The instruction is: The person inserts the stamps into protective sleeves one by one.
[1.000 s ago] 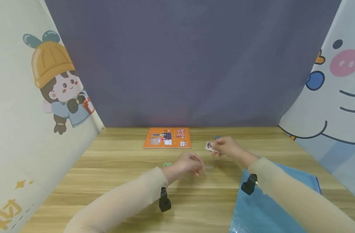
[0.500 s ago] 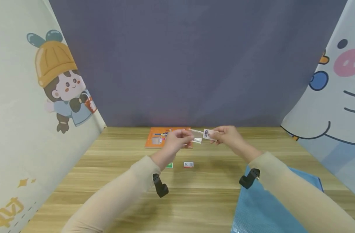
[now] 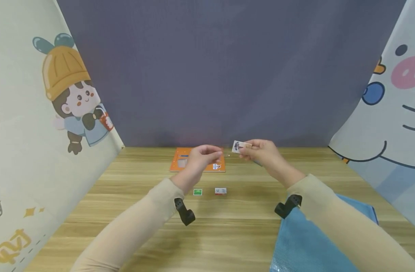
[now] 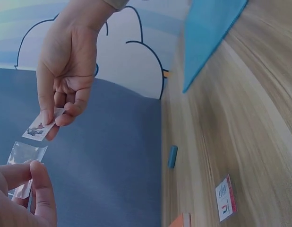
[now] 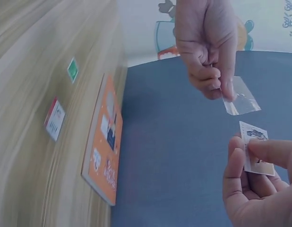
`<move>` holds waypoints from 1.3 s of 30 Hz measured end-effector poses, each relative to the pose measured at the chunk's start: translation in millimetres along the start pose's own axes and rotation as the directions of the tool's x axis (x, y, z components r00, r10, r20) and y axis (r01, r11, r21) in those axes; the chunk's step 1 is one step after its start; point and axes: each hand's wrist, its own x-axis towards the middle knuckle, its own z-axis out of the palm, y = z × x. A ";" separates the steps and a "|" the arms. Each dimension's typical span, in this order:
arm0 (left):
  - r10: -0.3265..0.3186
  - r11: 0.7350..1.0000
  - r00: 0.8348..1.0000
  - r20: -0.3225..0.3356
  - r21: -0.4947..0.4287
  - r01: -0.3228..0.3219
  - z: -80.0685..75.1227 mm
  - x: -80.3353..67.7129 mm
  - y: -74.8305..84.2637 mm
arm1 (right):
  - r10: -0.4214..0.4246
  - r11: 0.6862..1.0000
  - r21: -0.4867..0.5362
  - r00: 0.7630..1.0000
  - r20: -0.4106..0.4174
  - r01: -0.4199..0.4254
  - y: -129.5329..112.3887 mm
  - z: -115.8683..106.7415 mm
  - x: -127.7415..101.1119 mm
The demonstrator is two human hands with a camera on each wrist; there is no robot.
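Your right grip (image 3: 263,154) pinches a printed card (image 3: 238,146), its long axis pointing toward the clear pouch (image 5: 244,100), near but apart, pinched in your left grip (image 3: 201,160).

White card (image 3: 239,145) too small to read, partly covered by right fingers (image 5: 272,151), blue mat (image 3: 296,241) cut off below
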 end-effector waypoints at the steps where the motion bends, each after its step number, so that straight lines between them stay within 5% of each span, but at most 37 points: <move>1: 0.000 1.000 1.000 -0.008 0.000 0.000 -0.5 0.4 0.1 | 0.000 1.000 0.000 1.000 -0.002 0.000 -1.1 0.7 -0.3; 15: 0.002 0.999 0.998 -0.055 -0.036 -0.004 -4.5 3.1 0.9 | -0.032 0.989 0.146 0.999 -0.024 0.035 -9.8 15.3 3.5; 39: 0.007 0.994 0.997 -0.075 -0.108 -0.015 -2.4 3.7 1.3 | -0.022 0.984 0.173 0.997 -0.071 0.034 -8.8 29.6 5.9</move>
